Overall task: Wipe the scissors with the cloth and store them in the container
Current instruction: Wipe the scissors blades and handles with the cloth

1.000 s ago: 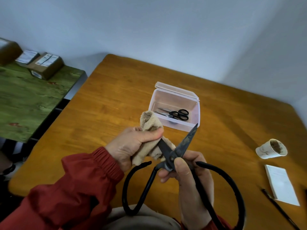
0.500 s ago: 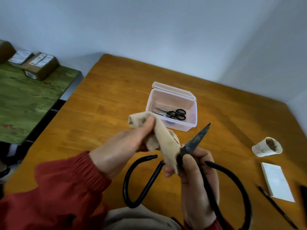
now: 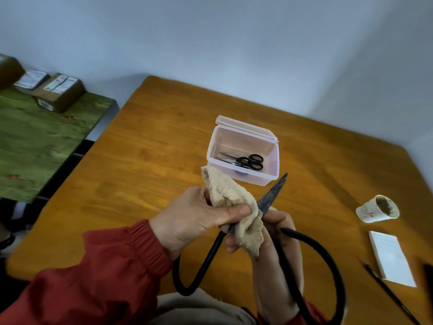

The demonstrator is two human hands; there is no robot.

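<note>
1. You work in a plain home or office room: bare pale walls (image 3: 210,43) meet behind a wooden surface (image 3: 152,148).
2. Cardboard parcels (image 3: 59,92) sit on a green side table (image 3: 35,141).
3. A notepad (image 3: 391,259), pen (image 3: 391,294) and paper cup (image 3: 377,208) lie nearby.

Rough beige cloth (image 3: 230,198), dull tarnished metal scissors (image 3: 273,192), translucent glossy plastic container (image 3: 243,175), smooth wooden table (image 3: 150,156).

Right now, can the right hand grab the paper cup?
Probably not yet. The right hand grips the big black scissors. The paper cup lies off to that side with only bare table between, so a freed hand likely could.
</note>
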